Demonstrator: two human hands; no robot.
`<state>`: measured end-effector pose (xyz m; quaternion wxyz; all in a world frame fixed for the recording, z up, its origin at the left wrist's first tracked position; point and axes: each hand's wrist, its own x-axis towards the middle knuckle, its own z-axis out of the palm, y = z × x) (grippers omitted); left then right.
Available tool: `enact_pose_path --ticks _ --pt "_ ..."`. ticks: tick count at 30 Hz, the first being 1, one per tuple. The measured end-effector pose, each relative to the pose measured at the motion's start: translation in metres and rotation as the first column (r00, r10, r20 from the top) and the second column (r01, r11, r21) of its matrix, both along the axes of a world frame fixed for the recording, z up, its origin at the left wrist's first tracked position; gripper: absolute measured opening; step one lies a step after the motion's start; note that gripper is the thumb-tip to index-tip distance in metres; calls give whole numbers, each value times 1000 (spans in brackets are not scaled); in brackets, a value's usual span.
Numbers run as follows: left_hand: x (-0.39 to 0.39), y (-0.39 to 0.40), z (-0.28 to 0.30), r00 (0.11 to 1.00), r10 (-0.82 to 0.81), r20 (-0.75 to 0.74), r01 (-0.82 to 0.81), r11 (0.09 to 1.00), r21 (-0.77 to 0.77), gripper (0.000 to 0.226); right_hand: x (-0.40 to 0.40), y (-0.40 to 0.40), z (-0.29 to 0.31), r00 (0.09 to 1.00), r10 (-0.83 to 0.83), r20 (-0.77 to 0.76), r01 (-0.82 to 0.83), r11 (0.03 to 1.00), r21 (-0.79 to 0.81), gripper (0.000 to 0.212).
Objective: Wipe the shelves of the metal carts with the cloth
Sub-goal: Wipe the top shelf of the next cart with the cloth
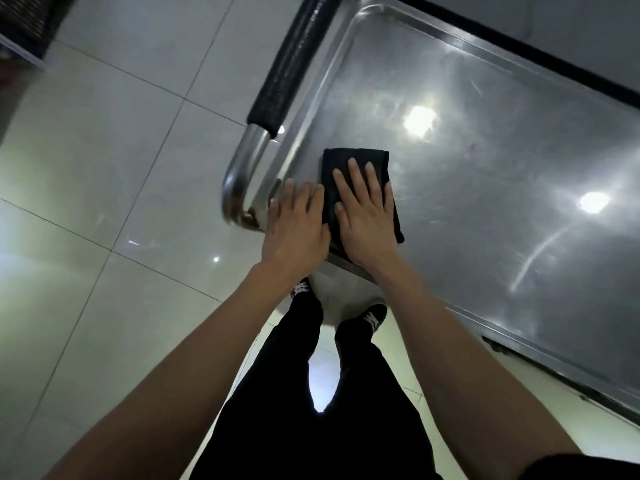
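Note:
A folded black cloth (356,161) lies on the top shelf (485,174) of a stainless steel cart, close to its near left corner. My right hand (363,216) lies flat on the cloth with straight fingers, pressing it onto the metal. My left hand (294,223) rests flat beside it on the shelf's corner, its fingers straight and touching the cloth's left edge. The cloth's near part is hidden under my right hand.
The cart's handle bar (291,60), wrapped in black grip, runs along the shelf's left end and bends down in bare steel (242,174). A raised rim borders the shelf. Pale floor tiles (104,168) spread to the left. My legs and shoes (374,317) stand against the cart's near edge.

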<state>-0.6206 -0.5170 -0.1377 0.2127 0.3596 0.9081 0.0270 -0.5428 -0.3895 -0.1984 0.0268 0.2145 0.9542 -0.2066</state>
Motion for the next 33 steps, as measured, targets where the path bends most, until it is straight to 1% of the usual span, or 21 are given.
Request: enact_pose_path --ticks 8,12,15,21,24,30,33 --pt "76 62 -2 981 -192 7 192 980 47 53 117 57 -6 978 -206 17 206 978 23 56" --pt "111 86 -5 968 -250 -3 250 967 49 51 176 91 -6 953 -302 35 300 953 50 56" --pt "131 94 -7 964 -267 -9 267 963 35 47 197 101 -5 945 -323 48 320 946 49 56" --pt "136 79 -4 977 -213 -29 213 977 18 46 194 94 1 947 -316 55 313 948 62 57" --pt "128 61 0 984 -174 -44 176 983 48 42 189 83 0 948 -314 56 309 948 77 58" --pt "100 14 1 996 -65 -66 74 985 156 35 149 29 2 979 -174 103 164 982 97 58" --pt "81 -15 -2 995 2 -95 17 981 194 31 114 -1 7 989 -100 110 95 994 51 59"
